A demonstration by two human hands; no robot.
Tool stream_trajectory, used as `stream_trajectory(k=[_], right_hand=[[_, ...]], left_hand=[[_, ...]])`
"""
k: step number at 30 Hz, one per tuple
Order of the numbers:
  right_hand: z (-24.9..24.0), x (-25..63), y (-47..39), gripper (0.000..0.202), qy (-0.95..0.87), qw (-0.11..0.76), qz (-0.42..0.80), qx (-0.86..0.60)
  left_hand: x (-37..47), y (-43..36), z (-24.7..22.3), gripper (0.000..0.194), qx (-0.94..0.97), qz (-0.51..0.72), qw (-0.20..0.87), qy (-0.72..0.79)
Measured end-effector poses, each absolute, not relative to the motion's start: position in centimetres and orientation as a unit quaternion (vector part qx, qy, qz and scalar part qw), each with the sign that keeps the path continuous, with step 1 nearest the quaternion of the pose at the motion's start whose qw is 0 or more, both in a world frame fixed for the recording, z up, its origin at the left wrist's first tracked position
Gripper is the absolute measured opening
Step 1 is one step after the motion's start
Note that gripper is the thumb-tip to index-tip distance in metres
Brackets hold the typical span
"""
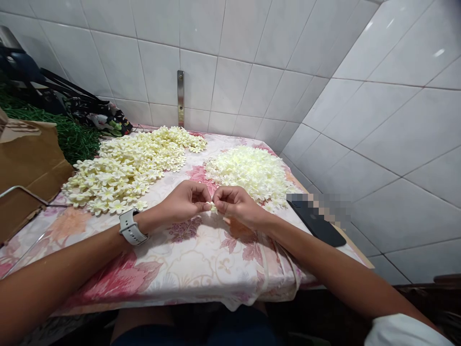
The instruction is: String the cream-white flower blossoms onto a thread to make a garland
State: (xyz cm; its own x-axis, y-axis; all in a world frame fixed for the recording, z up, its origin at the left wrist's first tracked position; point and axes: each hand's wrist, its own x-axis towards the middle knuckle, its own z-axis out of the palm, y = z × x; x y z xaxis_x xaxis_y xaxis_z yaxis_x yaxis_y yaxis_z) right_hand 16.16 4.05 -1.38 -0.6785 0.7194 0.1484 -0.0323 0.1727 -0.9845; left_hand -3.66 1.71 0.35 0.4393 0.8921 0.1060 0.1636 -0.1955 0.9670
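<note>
Head view: small pale-yellow flower (213, 208), partly hidden, pinched by left hand (185, 201) and right hand (237, 204)

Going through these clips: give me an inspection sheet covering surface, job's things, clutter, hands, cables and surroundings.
Surface: floral tablecloth, creased at the front edge.
Job's things: small pale flower; yellowish flower pile left; whiter flower pile right.
Clutter: brown cardboard, green shreds, dark floral bag, black phone.
Hands: left hand and right hand meet, pinching the small flower.
Cables: pale cord-like strands near the right forearm, type unclear.
Surroundings: white tiled wall, metal strip.
</note>
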Motion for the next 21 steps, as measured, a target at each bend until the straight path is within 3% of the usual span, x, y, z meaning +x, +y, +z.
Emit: stream_trajectory(k=[3, 8, 16, 21], right_hand=[[-1.3, 16.0, 4.1, 0.045, -0.655, 0.321, 0.632, -0.261], [-1.4, 15.6, 4.2, 0.04, -0.655, 0.399, 0.554, -0.325], [-1.2, 16.0, 4.2, 0.037, -0.73, 0.378, 0.464, -0.33], [-0.9, 16.0, 4.1, 0.041, -0.717, 0.362, 0.517, -0.295]], left_hand=[[-4.0, 1.9, 0.4, 0.031, 0.675, 0.361, 0.521, 0.376], [-3.6, 1.8, -0.4, 0.037, 0.582, 0.423, 0.571, 0.395], [-3.3, 1.7, -1.3, 0.044, 0.599, 0.415, 0.549, 0.408], [-3.3, 1.5, -0.4, 0.043, 0.631, 0.411, 0.511, 0.415]])
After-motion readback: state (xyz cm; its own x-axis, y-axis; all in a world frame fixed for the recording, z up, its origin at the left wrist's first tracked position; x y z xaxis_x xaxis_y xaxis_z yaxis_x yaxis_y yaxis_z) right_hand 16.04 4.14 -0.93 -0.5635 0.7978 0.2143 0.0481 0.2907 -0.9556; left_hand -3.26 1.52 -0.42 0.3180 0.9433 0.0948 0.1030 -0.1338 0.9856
